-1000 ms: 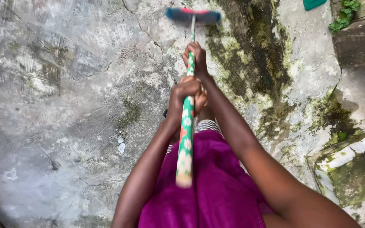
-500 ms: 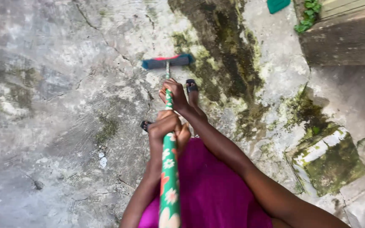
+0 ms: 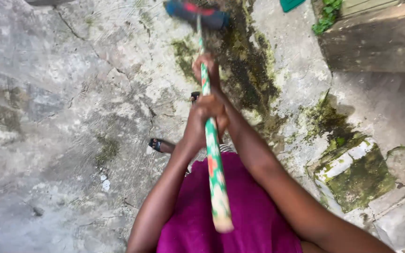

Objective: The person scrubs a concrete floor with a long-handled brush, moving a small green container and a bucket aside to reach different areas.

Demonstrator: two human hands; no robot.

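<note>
Left hand fingers wrapped tight round the broom handle, mid-shaft. Right hand fingers closed on the same handle, just beyond at 12 o'clock, nearer the head. 2 hands, 1 shaft, close together but apart. Handle is green with a white and orange pattern, runs from frame bottom toward 12 o'clock. Broom head, blue with red, blurred, lies on the concrete floor at the top edge. Dark moss patch at 1 o'clock of the hands. Magenta garment at 6 o'clock. Black sandal at 9 o'clock. Mossy block at 4 o'clock.
</note>
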